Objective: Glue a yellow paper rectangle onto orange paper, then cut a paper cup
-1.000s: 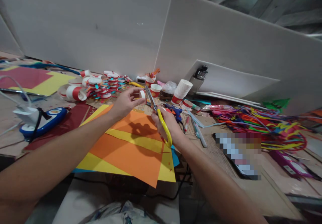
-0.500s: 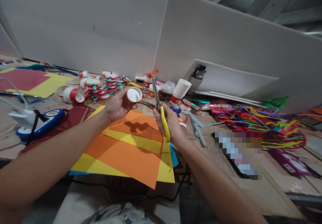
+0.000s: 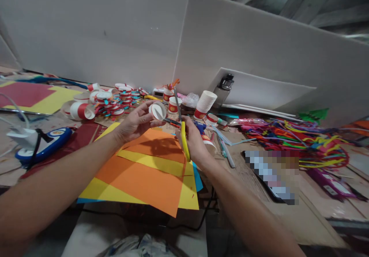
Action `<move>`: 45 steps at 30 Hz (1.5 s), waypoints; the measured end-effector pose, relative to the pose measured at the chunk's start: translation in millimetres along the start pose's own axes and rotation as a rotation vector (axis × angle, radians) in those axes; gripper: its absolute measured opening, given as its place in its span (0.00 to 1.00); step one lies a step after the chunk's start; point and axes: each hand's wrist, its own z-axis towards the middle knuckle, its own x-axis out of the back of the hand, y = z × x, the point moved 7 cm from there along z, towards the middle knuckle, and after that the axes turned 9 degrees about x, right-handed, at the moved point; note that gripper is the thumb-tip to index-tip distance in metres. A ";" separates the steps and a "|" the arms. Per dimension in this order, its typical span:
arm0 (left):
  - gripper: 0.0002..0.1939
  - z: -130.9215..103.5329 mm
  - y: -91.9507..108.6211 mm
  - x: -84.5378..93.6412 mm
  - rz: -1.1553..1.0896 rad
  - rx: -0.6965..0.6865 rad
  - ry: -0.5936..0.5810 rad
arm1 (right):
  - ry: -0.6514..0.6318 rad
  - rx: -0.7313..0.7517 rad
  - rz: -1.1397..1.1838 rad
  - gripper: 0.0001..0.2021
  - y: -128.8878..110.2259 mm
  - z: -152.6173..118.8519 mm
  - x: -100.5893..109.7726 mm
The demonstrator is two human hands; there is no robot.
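Note:
My left hand (image 3: 134,123) grips a short paper cup piece (image 3: 157,112), its white inside facing me and a pale line crossing its round base. A little to the right, my right hand (image 3: 194,139) is closed around scissors with yellow handles (image 3: 185,143), their blades pointing up and away. A small gap separates the blades from the cup piece. Below both hands lie orange paper sheets (image 3: 144,178) and yellow paper sheets (image 3: 98,191), overlapping. Just beyond the scissors stands a red and white paper cup (image 3: 174,106).
Cut cup pieces (image 3: 105,102) crowd the back left. A tall cup stack (image 3: 205,105) and a dark bottle (image 3: 223,91) stand at the back. Colourful pipe cleaners (image 3: 300,137) spread on the right, with a phone (image 3: 268,176) nearer. A glue gun (image 3: 200,126) sits behind my right hand.
My left hand has shifted slightly right and turned the cup piece, so its inside looks different. The scissors stay in my right hand, now a little more upright.

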 end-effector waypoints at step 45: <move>0.21 0.8 3.7 3.4 -0.100 0.008 0.001 | -0.066 0.050 -0.522 0.18 3.9 -1.5 -6.3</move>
